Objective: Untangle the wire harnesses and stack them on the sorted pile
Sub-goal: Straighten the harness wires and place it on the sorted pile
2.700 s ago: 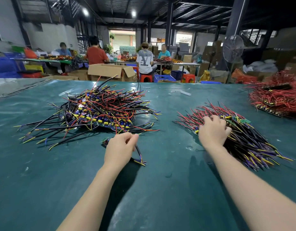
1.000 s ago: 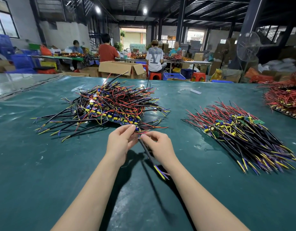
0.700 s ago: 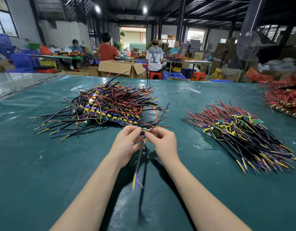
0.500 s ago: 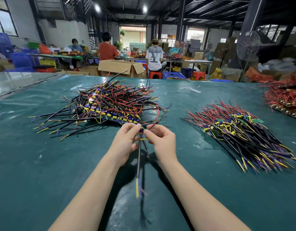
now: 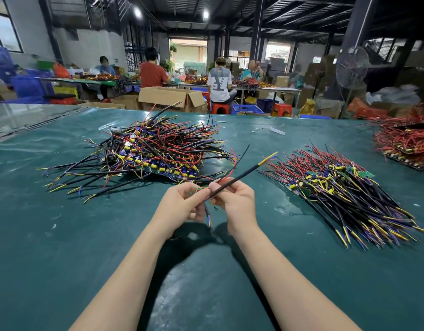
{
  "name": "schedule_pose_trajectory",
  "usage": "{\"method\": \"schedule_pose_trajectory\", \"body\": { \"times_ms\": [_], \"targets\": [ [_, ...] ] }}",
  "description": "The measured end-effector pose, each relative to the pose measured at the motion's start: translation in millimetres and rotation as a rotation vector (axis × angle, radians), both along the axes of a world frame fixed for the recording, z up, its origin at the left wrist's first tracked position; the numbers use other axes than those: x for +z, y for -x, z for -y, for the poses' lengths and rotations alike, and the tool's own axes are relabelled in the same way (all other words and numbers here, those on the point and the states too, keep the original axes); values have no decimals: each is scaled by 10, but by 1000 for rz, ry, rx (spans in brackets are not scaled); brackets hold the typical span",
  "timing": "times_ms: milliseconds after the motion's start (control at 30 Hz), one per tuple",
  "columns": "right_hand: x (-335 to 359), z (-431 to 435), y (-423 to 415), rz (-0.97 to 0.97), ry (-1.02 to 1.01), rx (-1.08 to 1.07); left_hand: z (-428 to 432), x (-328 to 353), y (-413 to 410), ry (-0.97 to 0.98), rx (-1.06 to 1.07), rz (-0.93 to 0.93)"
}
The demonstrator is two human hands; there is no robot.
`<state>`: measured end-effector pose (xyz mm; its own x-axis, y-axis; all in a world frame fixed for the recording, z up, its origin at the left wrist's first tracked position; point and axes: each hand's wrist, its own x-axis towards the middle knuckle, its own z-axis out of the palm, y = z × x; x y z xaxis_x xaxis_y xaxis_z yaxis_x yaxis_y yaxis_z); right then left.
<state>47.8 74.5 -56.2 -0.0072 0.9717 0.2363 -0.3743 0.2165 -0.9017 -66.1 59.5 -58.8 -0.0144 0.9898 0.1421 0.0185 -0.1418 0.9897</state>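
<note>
So, going by the piles, the job is judged to be somewhere around the middle. One wire harness is held up just above the tabletop, between the two piles and apart from both. Its near end is pinched by the curled fingers of the left hand, and its black sleeved lead is gripped by the right hand and pointed up to the right, yellow tip in the air. A shorter lead is seen dangling below the hands. The tangled pile on the left is big and messy, wires sticking out every way, so plenty is left to be pulled free. The sorted pile on the right is already well built up, its wires laid mostly one way. The held harness probably can't be called straightened yet, and it's not yet laid on the sorted pile. A red heap at the far right is not touched.
</note>
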Motion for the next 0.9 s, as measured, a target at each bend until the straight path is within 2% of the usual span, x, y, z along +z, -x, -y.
{"method": "schedule_pose_trajectory", "body": {
  "times_ms": [167, 267, 467, 567, 667, 767, 900],
  "targets": [
    [-24, -57, -90, -108, 129, 72, 4, -8, 39, -3, -88, -172],
    [-71, -83, -119, -120, 114, 96, 1, -18, 5, 10, -93, -124],
    [-70, -103, -149, 267, -87, 174, 16, -13, -32, 84, -21, 7],
    [-47, -102, -208, 301, -102, 262, 31, 0, 22, 111, 7, 34],
    [-26, -110, -287, 256, -89, 368, 45, 34, 50, 125, -49, 19],
    [-21, -98, -292, 251, -87, 332, 53, 36, 38, 131, -78, 29],
    [-14, -71, -217, 300, -91, 176, 63, 35, 2, 102, -95, -6]
  ]
}}
